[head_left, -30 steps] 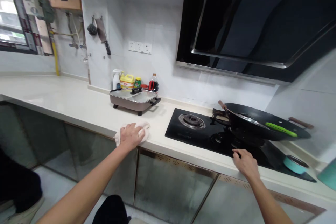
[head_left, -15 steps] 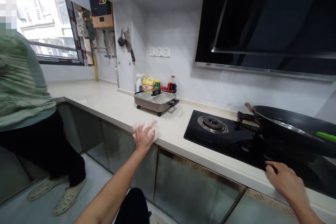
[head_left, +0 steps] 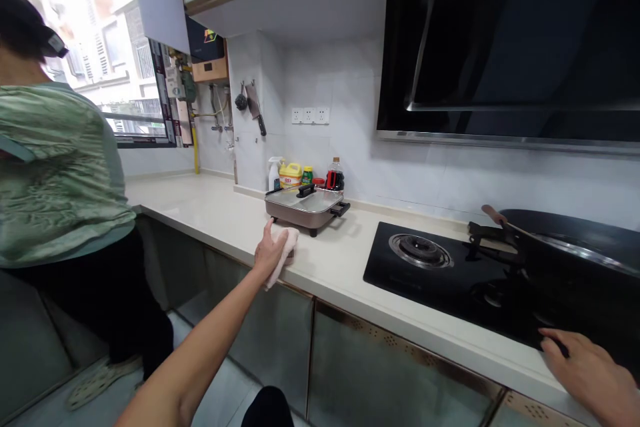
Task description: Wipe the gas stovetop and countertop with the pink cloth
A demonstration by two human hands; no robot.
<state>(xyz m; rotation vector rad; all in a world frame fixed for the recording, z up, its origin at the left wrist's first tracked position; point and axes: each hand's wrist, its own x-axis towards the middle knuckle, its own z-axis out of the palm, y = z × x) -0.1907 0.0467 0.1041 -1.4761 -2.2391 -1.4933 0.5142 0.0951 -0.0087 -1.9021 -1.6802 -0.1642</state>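
My left hand (head_left: pixel 270 250) is closed around a pale pink cloth (head_left: pixel 286 245), which it presses against the front edge of the white countertop (head_left: pixel 330 265). Part of the cloth hangs over that edge. Just beyond it stands a brown electric pan (head_left: pixel 303 213) with a glass lid and black handles. My right hand (head_left: pixel 593 370) rests at the front edge of the black gas hob (head_left: pixel 450 300), thumb and forefinger a little apart and nothing visible in it. Its other fingertips are hard to see. A large black wok (head_left: pixel 565 260) sits on the hob's right side.
A person in a green shirt (head_left: pixel 60 167) stands at the left by the window. Behind the pan are a spray bottle (head_left: pixel 275 173), a yellow jug (head_left: pixel 291 175) and a dark sauce bottle (head_left: pixel 335 177). A cleaver (head_left: pixel 256 110) hangs on the wall. The range hood (head_left: pixel 515 53) overhangs the hob.
My left hand has turned at the counter edge, and the cloth now drapes down over it. My right hand stays by the hob. The camera view has shifted, showing more of the other person's upper body.
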